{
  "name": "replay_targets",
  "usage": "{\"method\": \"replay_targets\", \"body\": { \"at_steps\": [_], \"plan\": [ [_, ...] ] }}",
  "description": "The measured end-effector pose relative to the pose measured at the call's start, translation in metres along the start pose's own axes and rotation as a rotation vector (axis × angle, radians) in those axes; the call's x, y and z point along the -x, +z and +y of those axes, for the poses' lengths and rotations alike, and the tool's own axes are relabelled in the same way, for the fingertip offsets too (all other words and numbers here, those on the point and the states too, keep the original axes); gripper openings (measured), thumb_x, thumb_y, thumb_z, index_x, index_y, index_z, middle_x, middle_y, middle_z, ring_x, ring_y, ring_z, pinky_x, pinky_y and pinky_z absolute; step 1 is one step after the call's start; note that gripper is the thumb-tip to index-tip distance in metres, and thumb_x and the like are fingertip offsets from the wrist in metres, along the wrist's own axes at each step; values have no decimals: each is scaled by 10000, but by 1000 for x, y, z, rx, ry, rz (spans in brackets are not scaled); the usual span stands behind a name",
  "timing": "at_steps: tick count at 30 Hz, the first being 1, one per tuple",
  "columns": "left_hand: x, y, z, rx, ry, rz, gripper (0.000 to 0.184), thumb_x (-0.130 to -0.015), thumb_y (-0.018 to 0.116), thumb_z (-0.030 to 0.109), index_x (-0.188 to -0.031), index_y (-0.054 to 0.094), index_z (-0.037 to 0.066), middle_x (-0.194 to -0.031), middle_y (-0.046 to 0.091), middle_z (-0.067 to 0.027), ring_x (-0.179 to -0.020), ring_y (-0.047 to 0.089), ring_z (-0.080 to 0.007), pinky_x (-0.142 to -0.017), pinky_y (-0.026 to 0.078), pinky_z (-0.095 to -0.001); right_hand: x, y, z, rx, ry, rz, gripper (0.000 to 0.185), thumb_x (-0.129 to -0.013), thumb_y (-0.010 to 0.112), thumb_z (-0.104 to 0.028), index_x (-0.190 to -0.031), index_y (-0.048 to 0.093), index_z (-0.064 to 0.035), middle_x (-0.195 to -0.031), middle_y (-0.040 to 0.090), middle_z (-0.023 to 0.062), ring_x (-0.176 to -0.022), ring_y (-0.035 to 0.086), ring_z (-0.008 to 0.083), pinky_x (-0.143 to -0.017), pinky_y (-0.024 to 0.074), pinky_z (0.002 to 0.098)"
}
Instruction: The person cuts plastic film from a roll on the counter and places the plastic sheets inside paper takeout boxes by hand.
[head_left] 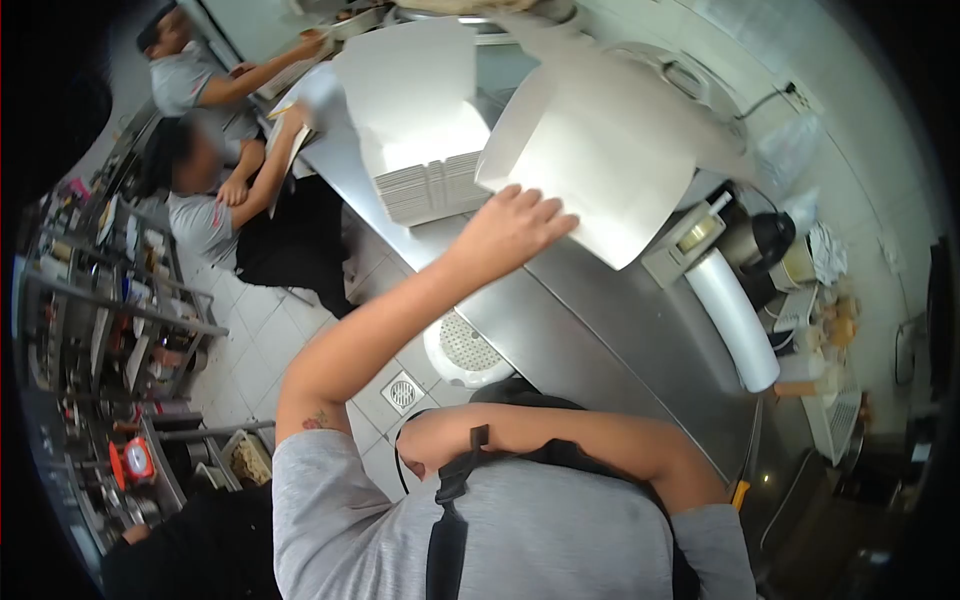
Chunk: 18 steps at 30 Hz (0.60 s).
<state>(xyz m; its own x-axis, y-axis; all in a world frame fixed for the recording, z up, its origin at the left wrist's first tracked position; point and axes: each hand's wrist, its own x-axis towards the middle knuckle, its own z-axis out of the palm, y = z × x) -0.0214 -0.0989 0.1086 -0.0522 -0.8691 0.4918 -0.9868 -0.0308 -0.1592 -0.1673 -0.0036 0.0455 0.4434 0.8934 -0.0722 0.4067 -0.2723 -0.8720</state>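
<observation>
My left hand reaches over the steel table, its fingers closed on the near edge of a partly folded white cardboard box. The box's flaps stand up at an angle above the tabletop. Beside it on the left is a stack of flat cardboard blanks, with a white panel rising behind the top one. My right arm crosses in front of my body, and my right hand is at my left side by a black strap. Most of its fingers are hidden.
A steel table runs along the wall. On it lie a plastic roll and a beige device. A white stool stands below. Two co-workers are at the far left, near crowded shelves.
</observation>
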Motion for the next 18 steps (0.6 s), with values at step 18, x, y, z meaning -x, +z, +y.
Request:
{"method": "replay_targets", "body": {
  "at_steps": [18],
  "plan": [
    [64, 123, 71, 338, -620, -103, 172, -817, 616, 81, -949, 702, 150, -785, 663, -57, -773, 605, -241, -775, 424, -387, 376, 24, 155, -22, 1089, 2211, 336, -907, 596, -359, -1056, 671, -68, -902, 692, 106, -814, 658, 232, -735, 500, 332]
  ]
}}
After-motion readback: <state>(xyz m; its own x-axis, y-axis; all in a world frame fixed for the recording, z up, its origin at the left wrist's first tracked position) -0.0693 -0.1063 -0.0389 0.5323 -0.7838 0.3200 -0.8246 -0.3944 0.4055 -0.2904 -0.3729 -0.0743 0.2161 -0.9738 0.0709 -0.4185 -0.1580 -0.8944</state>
